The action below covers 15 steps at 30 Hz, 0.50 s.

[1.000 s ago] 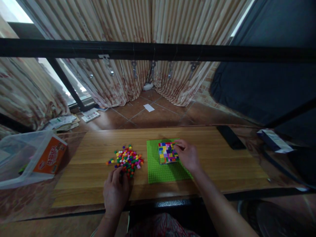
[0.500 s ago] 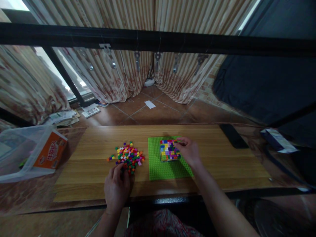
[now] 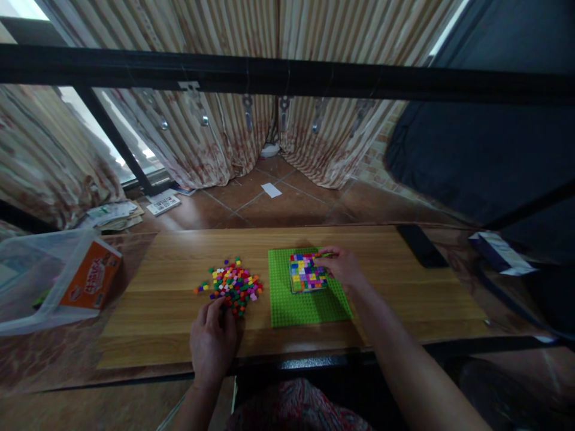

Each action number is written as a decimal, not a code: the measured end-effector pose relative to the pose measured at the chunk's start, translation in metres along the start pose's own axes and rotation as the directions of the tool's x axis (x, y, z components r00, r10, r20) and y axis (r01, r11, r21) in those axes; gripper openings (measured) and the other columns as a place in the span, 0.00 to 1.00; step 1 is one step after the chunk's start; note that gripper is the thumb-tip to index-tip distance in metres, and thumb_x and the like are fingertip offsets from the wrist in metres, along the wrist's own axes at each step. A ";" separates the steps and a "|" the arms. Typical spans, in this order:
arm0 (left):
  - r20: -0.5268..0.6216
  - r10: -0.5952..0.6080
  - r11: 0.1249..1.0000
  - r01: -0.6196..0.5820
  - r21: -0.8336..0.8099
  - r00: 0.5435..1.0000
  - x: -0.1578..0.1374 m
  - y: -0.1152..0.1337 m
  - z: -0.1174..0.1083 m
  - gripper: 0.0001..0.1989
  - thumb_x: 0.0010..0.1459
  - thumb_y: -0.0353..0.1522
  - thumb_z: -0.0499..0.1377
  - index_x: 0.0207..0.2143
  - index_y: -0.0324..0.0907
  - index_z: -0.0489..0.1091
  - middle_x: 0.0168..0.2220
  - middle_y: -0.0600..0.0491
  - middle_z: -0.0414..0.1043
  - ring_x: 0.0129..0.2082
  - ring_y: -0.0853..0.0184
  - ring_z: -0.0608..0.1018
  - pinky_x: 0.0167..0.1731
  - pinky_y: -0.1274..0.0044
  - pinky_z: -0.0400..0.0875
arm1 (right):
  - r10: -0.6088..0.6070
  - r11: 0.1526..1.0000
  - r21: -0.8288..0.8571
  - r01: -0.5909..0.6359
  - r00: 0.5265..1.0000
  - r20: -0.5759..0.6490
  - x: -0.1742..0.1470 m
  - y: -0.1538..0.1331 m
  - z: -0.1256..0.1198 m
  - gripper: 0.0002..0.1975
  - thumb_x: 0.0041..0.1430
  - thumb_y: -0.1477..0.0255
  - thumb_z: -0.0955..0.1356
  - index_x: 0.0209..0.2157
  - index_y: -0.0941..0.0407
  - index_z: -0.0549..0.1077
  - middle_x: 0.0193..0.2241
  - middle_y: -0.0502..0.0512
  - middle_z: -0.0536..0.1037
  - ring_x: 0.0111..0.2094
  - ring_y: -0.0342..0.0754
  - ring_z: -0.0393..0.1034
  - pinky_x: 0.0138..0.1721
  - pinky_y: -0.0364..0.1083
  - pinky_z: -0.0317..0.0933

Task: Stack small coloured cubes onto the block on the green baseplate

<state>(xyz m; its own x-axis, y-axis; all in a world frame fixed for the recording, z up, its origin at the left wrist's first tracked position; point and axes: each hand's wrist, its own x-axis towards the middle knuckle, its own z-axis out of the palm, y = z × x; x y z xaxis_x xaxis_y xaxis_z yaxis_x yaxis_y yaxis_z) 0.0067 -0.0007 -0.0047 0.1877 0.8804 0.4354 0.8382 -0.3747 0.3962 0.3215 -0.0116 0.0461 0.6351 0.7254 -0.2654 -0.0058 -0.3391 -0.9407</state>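
Note:
A green studded baseplate [image 3: 287, 314] lies on the wooden board. On it sits a square block of many-coloured small building bricks [image 3: 308, 276]. My right hand [image 3: 345, 270] reaches over the plate from the right, thumb and forefinger pinched at the block's upper right corner on a small brick, partly hidden by the fingers. To the left is a loose pile of small coloured bricks [image 3: 236, 284]. My left hand [image 3: 212, 338] rests at the pile's near edge with curled fingers, thumb and forefinger close together; what they hold, if anything, is hidden.
A clear plastic bin [image 3: 49, 263] with an orange packet [image 3: 92, 275] stands at the left. A black phone [image 3: 422, 246] lies on the board's far right, and a white-and-purple packet [image 3: 501, 254] sits beyond it. A dark metal bar [image 3: 287, 78] crosses ahead, with curtains behind.
My right hand has shifted slightly up and left at the block's upper right corner, its fingers flatter. My left hand stays at the pile. The view has moved slightly.

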 end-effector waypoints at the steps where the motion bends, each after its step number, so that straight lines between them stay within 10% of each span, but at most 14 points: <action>1: -0.002 0.004 1.000 -0.004 0.002 1.000 0.000 0.000 0.000 0.10 0.61 0.32 0.56 0.45 0.41 0.70 0.42 0.46 0.74 0.39 0.60 0.78 0.37 0.72 0.72 | -0.002 1.000 0.006 0.002 1.000 0.002 0.000 0.000 0.000 0.16 0.31 0.68 0.75 0.27 0.57 0.75 0.14 0.44 0.69 0.16 0.40 0.60 0.20 0.41 0.52; 15: 0.003 0.004 1.000 -0.004 0.013 1.000 0.000 -0.001 0.001 0.11 0.61 0.31 0.55 0.45 0.40 0.70 0.41 0.46 0.75 0.38 0.60 0.78 0.37 0.71 0.71 | -0.150 0.951 0.236 0.198 0.967 -0.205 -0.024 0.012 -0.013 0.19 0.39 0.59 0.74 0.32 0.56 0.74 0.20 0.45 0.70 0.18 0.39 0.58 0.21 0.42 0.55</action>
<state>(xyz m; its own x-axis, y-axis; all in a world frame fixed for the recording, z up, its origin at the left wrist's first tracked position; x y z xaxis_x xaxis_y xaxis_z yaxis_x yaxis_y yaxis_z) 0.0067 -0.0001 -0.0055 0.1927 0.8799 0.4344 0.8439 -0.3745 0.3842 0.3166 -0.0412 0.0437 0.7734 0.6299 -0.0720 -0.0622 -0.0376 -0.9974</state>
